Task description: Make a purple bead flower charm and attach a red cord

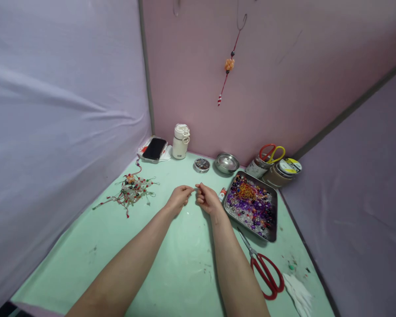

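Far left of the bead tray (274,200), a tangled pile of beaded strands (133,191) is lying on the table (171,273), showing red, clear, dark and orange beads. Behind it, still left of the tray, a black phone (155,149) is resting on a white-and-red packet (145,154). Coming closer to the tray, the left hand (178,199) is hovering over the table, thumb and index finger pinching one end of a thin item (195,188), too small to identify. Left of and beyond the tray, a white bottle (180,147) is standing upright by the wall. Next, a round container (202,165) is sitting left of the tray's far corner. The right hand (207,198), just left of the tray, is pinching the thin item's other end, remaining fingers curling in. A small red-and-white tube (222,193) is lying right beside the tray's left edge. Beyond that edge a steel bowl (227,163) is sitting; a beaded ornament (229,64) is hanging high above. The tray is holding purple, clear and dark beads plus orange cord (246,192). Behind it, two jars are standing: one (255,169) holding red and yellow handles, one (280,174) wearing a labelled lid. In front of the tray, red-handled scissors (253,254) are lying, and farther right a white cloth (297,293) is bunching.
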Demonstrator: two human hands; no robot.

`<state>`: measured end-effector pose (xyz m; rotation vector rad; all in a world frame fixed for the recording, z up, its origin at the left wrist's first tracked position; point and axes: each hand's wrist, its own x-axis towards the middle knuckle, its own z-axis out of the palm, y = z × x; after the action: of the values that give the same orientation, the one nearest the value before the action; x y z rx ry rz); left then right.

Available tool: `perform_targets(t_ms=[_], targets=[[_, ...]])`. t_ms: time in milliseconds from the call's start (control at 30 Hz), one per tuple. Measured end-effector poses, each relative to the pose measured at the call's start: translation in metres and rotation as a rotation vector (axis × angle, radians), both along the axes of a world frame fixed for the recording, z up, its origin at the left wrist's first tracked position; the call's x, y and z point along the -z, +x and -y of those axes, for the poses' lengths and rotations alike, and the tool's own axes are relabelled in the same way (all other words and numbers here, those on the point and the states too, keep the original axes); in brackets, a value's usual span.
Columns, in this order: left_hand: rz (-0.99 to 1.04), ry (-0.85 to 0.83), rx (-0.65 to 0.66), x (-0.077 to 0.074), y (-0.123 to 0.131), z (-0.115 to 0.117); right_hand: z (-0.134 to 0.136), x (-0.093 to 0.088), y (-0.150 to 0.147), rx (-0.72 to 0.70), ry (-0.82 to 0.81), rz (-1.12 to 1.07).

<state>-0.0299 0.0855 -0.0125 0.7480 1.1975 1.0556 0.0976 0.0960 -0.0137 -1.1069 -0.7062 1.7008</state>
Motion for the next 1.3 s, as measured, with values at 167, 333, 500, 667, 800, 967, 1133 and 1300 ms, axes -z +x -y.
perform_targets(t_ms=[167,333,500,667,800,967,1133,1300], targets=[[0.044,-0.019,-0.011,-0.004,-0.001,0.001,0.008,-0.004,-0.006,0.031,0.034,0.148],[0.073,-0.035,-0.033,-0.005,-0.002,0.0,0.041,-0.022,0.003,0.111,0.084,0.359],[0.072,-0.035,-0.016,-0.004,-0.003,0.0,0.123,-0.052,0.062,0.029,0.302,0.875],[0.091,-0.022,0.016,-0.005,-0.001,-0.004,0.205,-0.058,0.12,0.023,0.092,1.534],[0.098,-0.023,0.023,-0.006,-0.001,-0.005,0.226,-0.046,0.137,-0.079,-0.083,1.711],[0.098,-0.017,0.011,-0.006,-0.002,-0.003,0.223,-0.042,0.139,-0.165,-0.134,1.777],[0.108,-0.004,0.002,-0.004,-0.005,-0.004,0.235,-0.057,0.132,-0.21,-0.087,1.667],[0.129,-0.013,0.005,0.0,-0.007,-0.005,0.215,-0.077,0.097,-0.238,0.29,1.092]])
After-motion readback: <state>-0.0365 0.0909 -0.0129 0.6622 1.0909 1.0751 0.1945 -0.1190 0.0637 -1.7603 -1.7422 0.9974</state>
